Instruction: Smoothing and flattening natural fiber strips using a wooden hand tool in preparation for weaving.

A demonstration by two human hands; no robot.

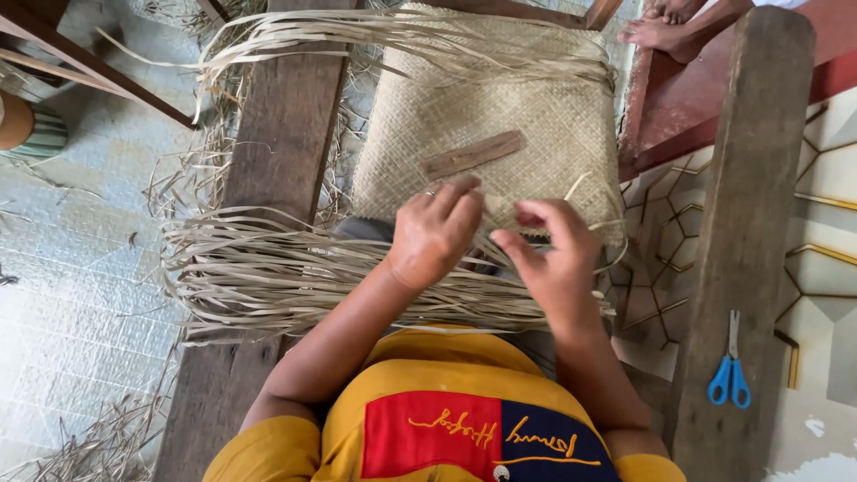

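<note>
Straw-coloured woven mat (pixel 500 116) lies under both hands, left hand (pixel 435 234) and right hand (pixel 553 254) each pinching loose strips (pixel 268 277).

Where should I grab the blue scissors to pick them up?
Take the blue scissors by the two blue handle loops at the near end, coming from above. They lie flat on the wooden plank, shut blades pointing away, so the loops are the widest, safest part to hold.
</note>
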